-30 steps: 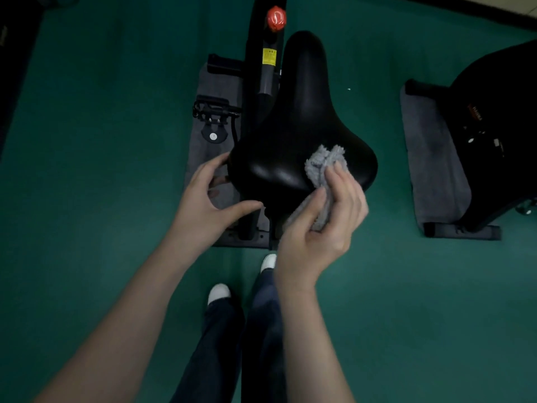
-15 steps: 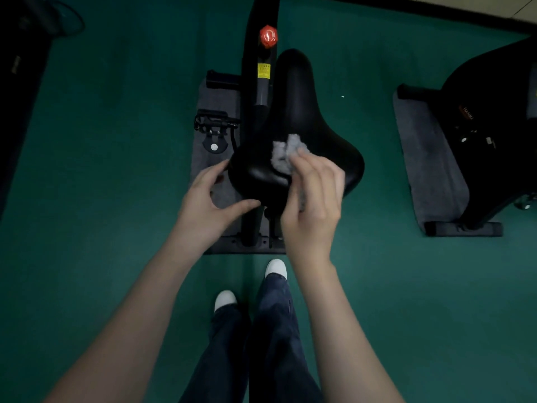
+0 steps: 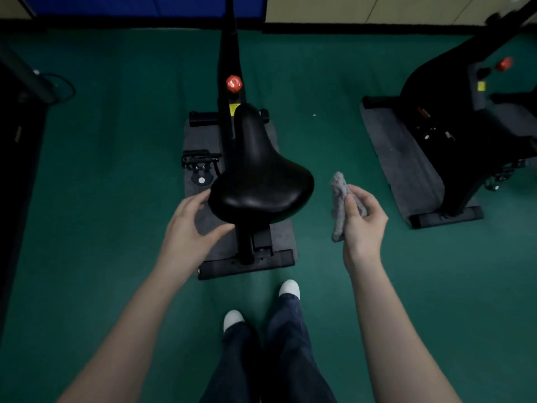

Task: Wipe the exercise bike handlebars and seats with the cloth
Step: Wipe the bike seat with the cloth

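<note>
A black bike seat (image 3: 258, 181) stands in the middle of the view on its post. My left hand (image 3: 190, 225) sits at the seat's rear left edge, fingers and thumb spread in a loose cup around the rim, fingertips touching it. My right hand (image 3: 363, 222) is off to the right of the seat, clear of it, and grips a crumpled grey cloth (image 3: 338, 199) that sticks up above the fingers. The bike's frame with a red knob (image 3: 234, 82) rises beyond the seat; the handlebars are out of view.
A grey mat (image 3: 283, 234) lies under the bike on green carpet. A second black exercise bike (image 3: 465, 126) on its own mat stands at the right. Dark equipment fills the left edge. My feet (image 3: 289, 287) stand just behind the bike's base.
My right hand lifted the cloth off the seat top and swung it out to the right. The view pulled back and tilted up. My left hand stays at the seat's rear left edge.
</note>
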`<state>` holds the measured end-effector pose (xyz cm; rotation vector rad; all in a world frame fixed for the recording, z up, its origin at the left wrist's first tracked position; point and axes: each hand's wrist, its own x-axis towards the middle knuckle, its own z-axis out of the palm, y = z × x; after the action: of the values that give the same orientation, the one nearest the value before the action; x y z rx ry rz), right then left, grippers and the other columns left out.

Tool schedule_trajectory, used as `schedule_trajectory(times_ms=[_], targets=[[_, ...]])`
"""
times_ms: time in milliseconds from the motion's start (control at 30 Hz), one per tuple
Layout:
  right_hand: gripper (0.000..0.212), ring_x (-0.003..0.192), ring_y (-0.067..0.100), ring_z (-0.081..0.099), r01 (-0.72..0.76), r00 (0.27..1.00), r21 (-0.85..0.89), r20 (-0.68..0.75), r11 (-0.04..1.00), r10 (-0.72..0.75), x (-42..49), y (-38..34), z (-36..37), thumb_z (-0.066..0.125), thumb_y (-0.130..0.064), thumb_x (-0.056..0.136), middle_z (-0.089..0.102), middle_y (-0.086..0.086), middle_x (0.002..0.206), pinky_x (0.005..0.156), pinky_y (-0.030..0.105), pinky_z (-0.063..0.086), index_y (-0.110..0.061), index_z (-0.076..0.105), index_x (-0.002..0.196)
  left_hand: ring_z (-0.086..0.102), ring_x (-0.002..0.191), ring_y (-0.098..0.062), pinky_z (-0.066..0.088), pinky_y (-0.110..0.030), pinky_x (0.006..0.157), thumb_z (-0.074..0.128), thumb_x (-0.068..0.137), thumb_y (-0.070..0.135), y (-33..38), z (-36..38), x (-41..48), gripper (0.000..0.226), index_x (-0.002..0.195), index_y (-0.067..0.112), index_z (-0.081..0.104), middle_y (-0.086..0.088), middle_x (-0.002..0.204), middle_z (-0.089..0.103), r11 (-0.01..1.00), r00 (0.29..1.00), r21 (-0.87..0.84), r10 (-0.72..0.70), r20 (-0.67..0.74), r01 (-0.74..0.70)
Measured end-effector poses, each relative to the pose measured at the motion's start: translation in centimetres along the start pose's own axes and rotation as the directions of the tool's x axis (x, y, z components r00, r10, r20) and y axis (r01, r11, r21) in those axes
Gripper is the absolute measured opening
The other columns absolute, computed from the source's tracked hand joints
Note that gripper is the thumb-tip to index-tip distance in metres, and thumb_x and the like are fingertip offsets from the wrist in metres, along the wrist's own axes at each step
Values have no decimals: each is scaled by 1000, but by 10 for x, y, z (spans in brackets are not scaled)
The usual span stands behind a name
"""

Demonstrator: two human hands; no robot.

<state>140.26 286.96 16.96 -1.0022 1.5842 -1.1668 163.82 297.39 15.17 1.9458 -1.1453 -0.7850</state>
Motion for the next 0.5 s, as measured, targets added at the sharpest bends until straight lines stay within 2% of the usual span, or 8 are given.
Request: schedule_trajectory(times_ms=[167,333,500], targets=[[18,95,17,65,-36,999,22,4,999,36,-17,-18,-46,55,-3,94,69,3,97,95,40,52,-15,67,95,45,124,-15,33,-31,108,76,78,29,31,-2,-7,70,139,17,45,2,133,47,989,998,133,60,37,-65],[16,87,12,64,-108,992,88,-61,990,113,-21,-22,-102,55,-3,93,69,-2,91,94,42,50,-13,68,96,43,127,-19,35,-47,108,70,82,37,69,20,-12,69,141,19,40,1,139,44,950,979,274,109,170,-153],[17,91,17,64,-139,979,153,-124,978,159,-6,-19,-169,55,-4,93,70,1,93,97,48,48,-16,68,93,37,132,-20,30,-46,110,60,86,47,119,74,-15,68,144,19,37,0,142,42,885,940,372,174,294,-280]])
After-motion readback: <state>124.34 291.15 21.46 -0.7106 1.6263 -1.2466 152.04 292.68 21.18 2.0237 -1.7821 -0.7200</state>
